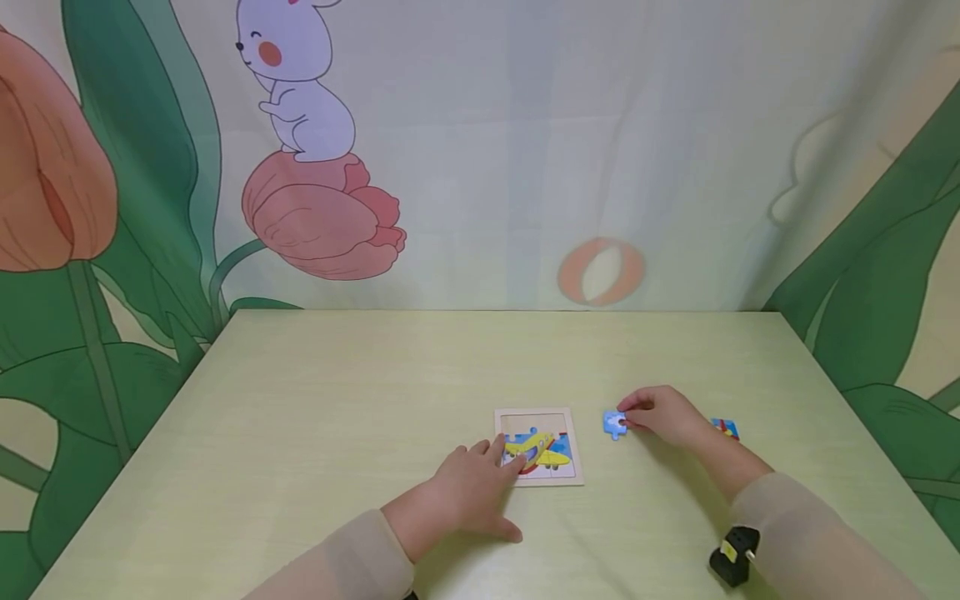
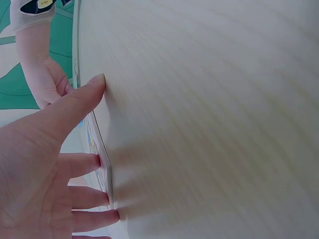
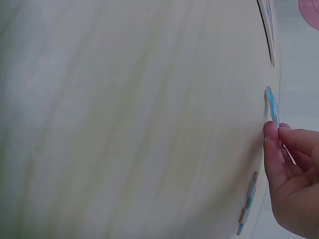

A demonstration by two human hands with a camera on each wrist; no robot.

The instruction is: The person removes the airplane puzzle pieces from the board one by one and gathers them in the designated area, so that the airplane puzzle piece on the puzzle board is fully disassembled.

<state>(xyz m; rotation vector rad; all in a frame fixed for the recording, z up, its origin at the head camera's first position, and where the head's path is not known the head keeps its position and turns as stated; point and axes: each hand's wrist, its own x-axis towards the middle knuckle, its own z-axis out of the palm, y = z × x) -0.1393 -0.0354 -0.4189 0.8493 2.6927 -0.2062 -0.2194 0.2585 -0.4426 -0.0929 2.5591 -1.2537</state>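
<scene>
A square wooden puzzle frame [image 1: 576,467] lies on the table, partly filled with pieces that show a yellow airplane [image 1: 553,458]; bare wood shows along its upper part. My left hand [image 1: 472,487] rests at its left side, fingers straight and spread, fingertips over the frame and its pieces, thumb out on the table. To the right of the frame, my right hand [image 1: 663,415] pinches a light blue puzzle piece [image 1: 612,422] between thumb and fingers. In the right wrist view this puzzle piece [image 3: 273,105] is tilted up from the table at the fingertips.
Another puzzle piece [image 1: 726,428], blue with red and yellow, lies to the right, partly behind the right forearm; the right wrist view shows puzzle pieces [image 3: 247,204] edge-on near the hand. A printed curtain [image 1: 480,167] hangs behind the table [image 1: 300,433].
</scene>
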